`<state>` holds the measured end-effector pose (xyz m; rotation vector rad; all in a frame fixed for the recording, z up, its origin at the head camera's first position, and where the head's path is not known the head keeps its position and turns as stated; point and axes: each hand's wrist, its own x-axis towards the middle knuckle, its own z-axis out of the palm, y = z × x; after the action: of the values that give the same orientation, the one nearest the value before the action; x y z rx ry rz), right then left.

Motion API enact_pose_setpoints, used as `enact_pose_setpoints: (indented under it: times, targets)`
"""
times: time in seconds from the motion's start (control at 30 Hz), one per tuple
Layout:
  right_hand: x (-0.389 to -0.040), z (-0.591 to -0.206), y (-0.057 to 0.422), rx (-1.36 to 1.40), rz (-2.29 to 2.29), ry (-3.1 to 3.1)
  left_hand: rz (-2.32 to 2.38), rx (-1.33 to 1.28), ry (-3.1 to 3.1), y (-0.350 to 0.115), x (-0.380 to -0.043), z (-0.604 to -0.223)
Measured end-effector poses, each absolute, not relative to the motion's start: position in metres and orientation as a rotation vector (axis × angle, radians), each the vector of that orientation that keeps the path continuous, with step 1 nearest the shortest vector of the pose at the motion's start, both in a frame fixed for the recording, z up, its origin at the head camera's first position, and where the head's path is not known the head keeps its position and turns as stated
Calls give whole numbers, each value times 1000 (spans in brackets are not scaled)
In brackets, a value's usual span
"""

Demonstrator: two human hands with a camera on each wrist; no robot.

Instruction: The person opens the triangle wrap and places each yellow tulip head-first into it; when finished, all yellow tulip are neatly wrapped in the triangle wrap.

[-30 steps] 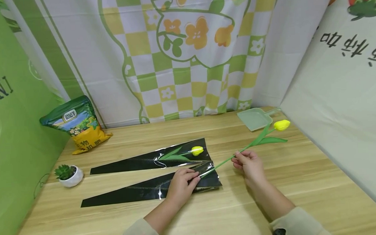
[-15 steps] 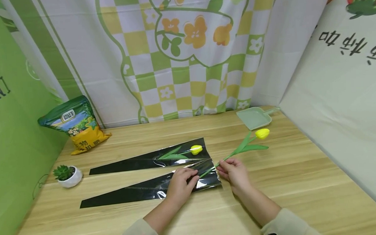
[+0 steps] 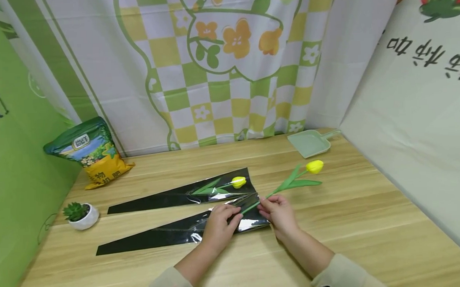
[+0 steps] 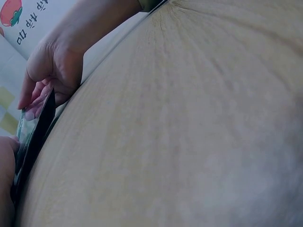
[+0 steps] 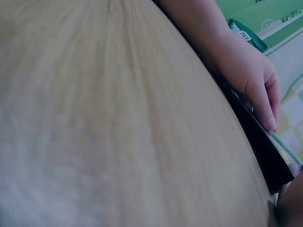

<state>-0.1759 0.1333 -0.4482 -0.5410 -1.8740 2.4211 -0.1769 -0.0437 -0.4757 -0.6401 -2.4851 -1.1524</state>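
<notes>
Right hand (image 3: 281, 217) pinches tulip (image 3: 288, 184) by its stem: bloom (image 3: 315, 166) toward far right corner of table (image 3: 369, 223), stem toward left hand (image 3: 221, 226) on nearer wrapper (image 3: 172, 235) — left grip cannot be determined.

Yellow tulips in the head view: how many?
2: one tulip lies in the far black sleeve; the other tulip is held by the right hand, bloom beyond the near sleeve. No third shows, though the left hand hides part of that sleeve.
</notes>
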Motion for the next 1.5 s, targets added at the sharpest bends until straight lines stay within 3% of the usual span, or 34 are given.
enact_pose_setpoints:
  times: [1.5]
  targets:
    - [-168, -442, 147, -511, 2494, -2077, -962, -642, -2575, -42, -178, -477]
